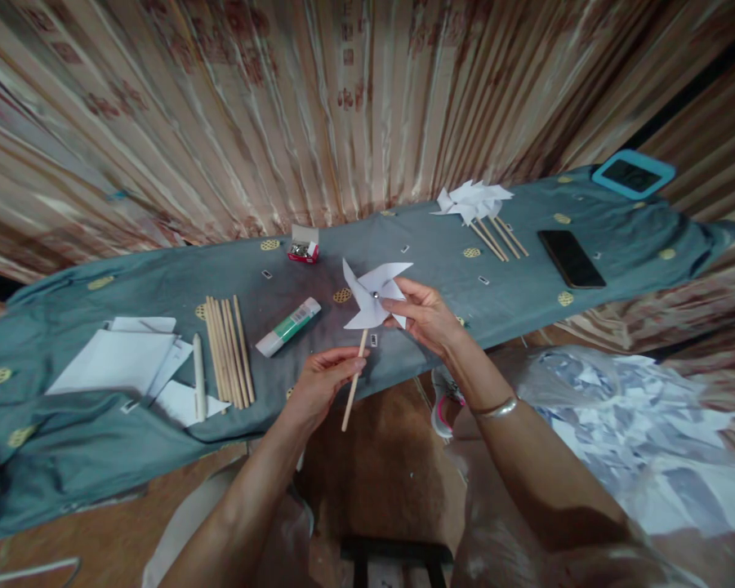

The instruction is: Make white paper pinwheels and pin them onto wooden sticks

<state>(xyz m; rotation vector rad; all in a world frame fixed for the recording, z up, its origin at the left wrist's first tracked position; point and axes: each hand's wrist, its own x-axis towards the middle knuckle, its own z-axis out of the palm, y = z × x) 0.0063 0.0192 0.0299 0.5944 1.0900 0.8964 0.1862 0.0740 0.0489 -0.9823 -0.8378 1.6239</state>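
Observation:
A white paper pinwheel (pixel 363 300) on a thin wooden stick is held up over the table's front edge. My left hand (pixel 327 380) pinches the stick below the blades. My right hand (pixel 425 314) grips the blades on the right side, thumb beside the shiny pin at the centre. Left of my left hand lies a green and white glue stick (pixel 289 327). Behind the pinwheel stands a small open red box (pixel 303 247) with shiny metal pins inside.
Several wooden sticks (pixel 226 351), a white pen-like rod (pixel 199 376) and paper sheets (pixel 119 359) lie left on the cloth-covered table (pixel 404 224). Finished pinwheels (pixel 474 200), a black phone (pixel 571 258) and a blue-framed device (pixel 634 173) lie right. A bag of paper scraps (pixel 637 425) stands by my right arm.

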